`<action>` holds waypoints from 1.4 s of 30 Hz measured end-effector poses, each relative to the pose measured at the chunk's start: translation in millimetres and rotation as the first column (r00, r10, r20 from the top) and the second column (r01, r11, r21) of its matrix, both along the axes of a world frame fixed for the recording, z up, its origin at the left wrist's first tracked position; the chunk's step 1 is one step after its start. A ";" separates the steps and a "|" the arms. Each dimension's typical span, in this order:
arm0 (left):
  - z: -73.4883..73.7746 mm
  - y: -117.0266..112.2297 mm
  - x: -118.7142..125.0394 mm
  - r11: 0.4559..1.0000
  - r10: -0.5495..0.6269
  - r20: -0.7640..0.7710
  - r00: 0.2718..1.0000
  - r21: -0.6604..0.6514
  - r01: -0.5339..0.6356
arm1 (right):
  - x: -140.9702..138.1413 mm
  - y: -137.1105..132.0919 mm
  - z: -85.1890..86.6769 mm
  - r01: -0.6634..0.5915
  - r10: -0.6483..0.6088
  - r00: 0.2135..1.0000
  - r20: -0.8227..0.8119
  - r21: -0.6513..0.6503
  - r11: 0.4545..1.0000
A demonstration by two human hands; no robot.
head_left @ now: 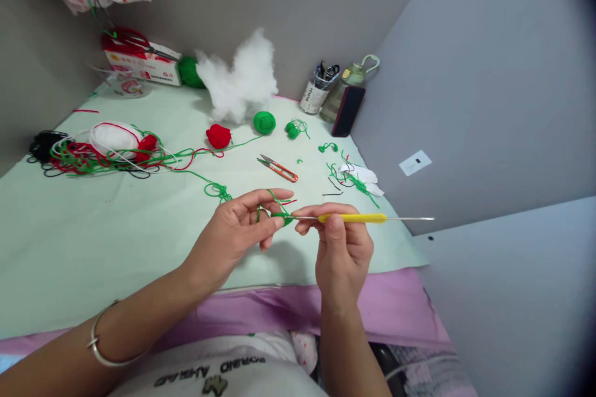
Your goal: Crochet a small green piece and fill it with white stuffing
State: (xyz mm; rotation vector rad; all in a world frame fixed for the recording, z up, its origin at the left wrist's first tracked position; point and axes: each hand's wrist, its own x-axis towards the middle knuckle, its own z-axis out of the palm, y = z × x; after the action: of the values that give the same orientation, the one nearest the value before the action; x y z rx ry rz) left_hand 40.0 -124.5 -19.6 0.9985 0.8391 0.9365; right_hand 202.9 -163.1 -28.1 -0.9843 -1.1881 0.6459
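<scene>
- Small green crocheted yarn piece [285, 221]: at the left hand's fingertips, above the front part of the pale green cloth-covered bench [139, 229].
- Left hand [254, 220]: thumb and fingers pinched narrow on the piece, index finger extended, thin green yarn strand [274, 200] running up to it.
- Right hand [342, 236]: closed on the slim yellow-handled metal crochet hook [367, 218], thumb on the grip; hook roughly level, one bare metal end at the piece, the other sticking out right.
- Whether the hook tip sits inside a loop: too small to tell.
- Piece handling: likely very light, soft, squashy; would stretch or twist if pulled. Best hold is a flat pinch on the worked part, close to the hook, loops left free.
- Strand: likely limp, a bit slippery, prone to snagging; best draped over a finger under light tension.
- Hook: likely light and stiff, shaft smooth enough to slide through loops; best held on the yellow grip, not the metal.
- Loose green yarn coil [218, 191] just beyond the left hand: looks easy to tangle.
- Orange-handled metal thread snips [285, 172] lie beyond the hands, not touched.
</scene>
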 end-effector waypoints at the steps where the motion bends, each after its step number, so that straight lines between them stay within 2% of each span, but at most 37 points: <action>1: 0.3 0.1 -0.2 1.000 0.007 -0.022 1.000 0.020 -0.007 | -0.6 -0.2 0.3 0.007 -0.007 1.000 0.022 0.010 1.000; 6: 5.6 -0.5 2.4 0.991 0.058 -0.102 0.993 0.129 -0.045 | -1.7 -4.1 0.1 0.066 -0.089 0.971 0.221 0.106 0.992; 8: 8.3 -1.5 5.4 0.975 0.127 -0.131 0.983 0.201 -0.099 | -2.0 -6.5 -1.2 0.061 -0.132 0.920 0.369 0.196 0.979; 11: 11.1 -2.9 9.6 0.946 0.216 -0.166 0.962 0.281 -0.164 | -3.2 -8.1 -4.6 0.028 -0.227 0.801 0.555 0.344 0.939; 13: 11.5 -3.3 10.7 0.951 0.206 -0.177 0.963 0.267 -0.154 | -4.1 -7.1 -7.5 0.025 -0.266 0.778 0.570 0.395 0.918; 17: 7.5 -3.3 9.2 0.970 0.156 -0.172 0.973 0.210 -0.119 | -3.2 -2.7 -10.6 0.032 -0.209 0.867 0.453 0.367 0.930; 20: 0.8 -3.0 8.2 0.929 0.214 -0.184 0.959 0.343 -0.141 | -2.0 -1.3 -8.9 0.020 -0.180 0.869 0.462 0.332 0.943; 23: -4.1 -3.1 8.5 0.859 0.273 -0.179 0.945 0.489 -0.155 | -4.2 -2.1 -9.9 0.029 -0.268 0.790 0.552 0.403 0.915; 24: -4.3 -3.3 8.7 0.858 0.273 -0.175 0.946 0.490 -0.157 | -5.8 -2.4 -11.9 0.040 -0.314 0.753 0.578 0.436 0.899; 26: -2.6 -3.8 8.7 0.900 0.239 -0.163 0.957 0.409 -0.155 | -9.1 -2.7 -18.2 0.076 -0.402 0.679 0.614 0.487 0.870; 29: 2.7 -2.1 7.3 0.988 0.077 -0.051 0.996 0.138 -0.069 | -11.8 -2.1 -27.2 0.143 -0.508 0.599 0.619 0.541 0.829; 31: 5.5 1.7 5.1 0.996 -0.061 0.093 0.994 -0.062 0.067 | -10.8 -1.5 -27.6 0.148 -0.500 0.635 0.589 0.542 0.827; 33: 6.8 6.6 2.2 0.972 -0.117 0.212 0.970 -0.176 0.156 | -7.9 -1.0 -22.2 0.143 -0.383 0.771 0.510 0.447 0.883; 34: 7.0 8.8 0.7 0.967 -0.113 0.242 0.964 -0.196 0.162 | -6.2 -0.8 -18.2 0.142 -0.310 0.846 0.434 0.377 0.915; 35: 6.9 10.5 -0.6 0.969 -0.097 0.256 0.962 -0.195 0.150 | -4.7 -0.4 -13.9 0.142 -0.246 0.909 0.337 0.303 0.942; 37: 6.3 11.9 -2.1 0.980 -0.077 0.259 0.963 -0.156 0.120 | -2.6 0.8 -6.9 0.122 -0.149 0.979 0.138 0.184 0.975; 39: 5.4 10.9 -1.6 0.984 -0.107 0.239 0.965 -0.113 0.137 | -2.7 2.9 -3.9 0.058 -0.060 0.998 0.012 0.129 0.990; 42: 4.4 7.6 2.4 0.987 -0.127 0.199 0.972 -0.071 0.144 | -5.9 6.0 -5.5 -0.002 0.003 1.000 -0.002 0.122 0.993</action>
State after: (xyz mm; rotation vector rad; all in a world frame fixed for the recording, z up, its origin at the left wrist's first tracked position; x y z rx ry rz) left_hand 42.4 -116.9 -15.2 0.8645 0.6335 0.8586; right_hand 197.0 -157.0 -33.6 -0.8789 -1.2125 0.5696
